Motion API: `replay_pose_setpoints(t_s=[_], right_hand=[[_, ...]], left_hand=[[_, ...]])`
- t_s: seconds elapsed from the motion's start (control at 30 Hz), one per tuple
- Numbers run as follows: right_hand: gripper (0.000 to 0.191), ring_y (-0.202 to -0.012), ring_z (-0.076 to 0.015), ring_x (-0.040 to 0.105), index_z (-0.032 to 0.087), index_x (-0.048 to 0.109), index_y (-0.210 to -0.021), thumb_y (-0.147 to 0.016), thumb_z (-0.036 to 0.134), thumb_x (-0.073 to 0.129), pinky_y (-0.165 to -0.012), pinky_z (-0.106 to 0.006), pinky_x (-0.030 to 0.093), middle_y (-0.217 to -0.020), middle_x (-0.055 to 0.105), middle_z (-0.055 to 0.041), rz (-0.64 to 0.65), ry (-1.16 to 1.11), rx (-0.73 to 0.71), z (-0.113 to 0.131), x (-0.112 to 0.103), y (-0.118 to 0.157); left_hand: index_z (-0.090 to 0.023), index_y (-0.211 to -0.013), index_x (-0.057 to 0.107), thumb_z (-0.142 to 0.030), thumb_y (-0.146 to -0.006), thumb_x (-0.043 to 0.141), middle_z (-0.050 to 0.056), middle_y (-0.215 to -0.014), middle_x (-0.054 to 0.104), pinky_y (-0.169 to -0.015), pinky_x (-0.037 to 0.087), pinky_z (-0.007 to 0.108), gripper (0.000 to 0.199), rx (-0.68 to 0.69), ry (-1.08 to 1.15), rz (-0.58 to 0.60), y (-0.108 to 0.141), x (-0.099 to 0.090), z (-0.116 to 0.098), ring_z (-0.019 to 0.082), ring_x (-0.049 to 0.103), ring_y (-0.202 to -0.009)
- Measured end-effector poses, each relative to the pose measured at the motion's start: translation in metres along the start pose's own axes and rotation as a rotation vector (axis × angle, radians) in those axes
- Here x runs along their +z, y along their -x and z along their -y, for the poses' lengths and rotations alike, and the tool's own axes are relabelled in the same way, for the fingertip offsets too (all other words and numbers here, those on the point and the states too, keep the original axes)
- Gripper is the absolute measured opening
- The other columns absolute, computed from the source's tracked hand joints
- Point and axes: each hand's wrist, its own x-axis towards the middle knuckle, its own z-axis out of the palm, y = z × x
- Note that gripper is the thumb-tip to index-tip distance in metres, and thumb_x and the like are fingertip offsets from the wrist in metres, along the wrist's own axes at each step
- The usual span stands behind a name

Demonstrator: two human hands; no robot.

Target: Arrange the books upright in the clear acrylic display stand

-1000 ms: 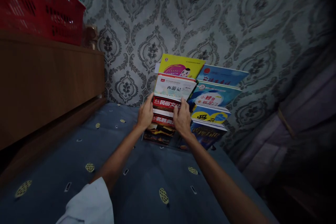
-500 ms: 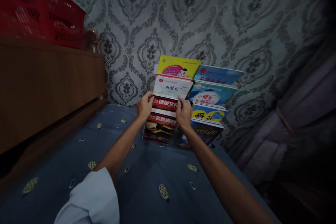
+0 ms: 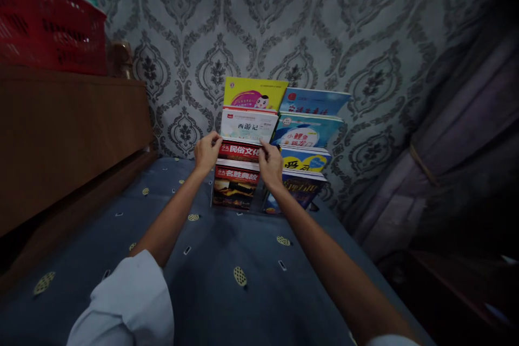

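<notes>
Books stand in two tiered columns against the wall. My left hand (image 3: 207,152) pinches the upper left corner of a red book (image 3: 240,152) in the left column, and my right hand (image 3: 271,163) pinches its upper right corner. Behind it are a white book (image 3: 248,125) and a yellow book (image 3: 255,93); in front stands a dark book with a red top (image 3: 234,188). The right column holds a blue book (image 3: 314,101), a teal book (image 3: 307,131), a blue and yellow book (image 3: 305,160) and a dark blue book (image 3: 298,190).
A patterned blue sheet (image 3: 211,281) lies under the books. At the left, a red basket (image 3: 52,27) sits on a wooden cabinet (image 3: 73,130). A tied curtain (image 3: 409,189) hangs at the right, and patterned wallpaper (image 3: 243,27) covers the wall behind.
The view has shifted, so the books and both hands appear further left and slightly higher. Both hands remain at the red book's upper corners.
</notes>
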Motion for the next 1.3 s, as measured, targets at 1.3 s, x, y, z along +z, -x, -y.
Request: replay_pose_setpoints(t_s=[1.3], right_hand=[[0.039,-0.122,-0.0258,0.063,0.020,0.067,-0.126,-0.098,0.032,0.043,-0.109,-0.047,0.047,-0.127,0.071,-0.0117,0.175,-0.156,0.180,-0.021,-0.035,0.176]], left_hand=[[-0.016,-0.157,0.036,-0.008,-0.096,0.035,0.015,-0.164,0.032,-0.125,0.012,0.059,0.062,0.409,-0.609,0.328,0.103,0.026,-0.008,0.029,0.024,-0.155]])
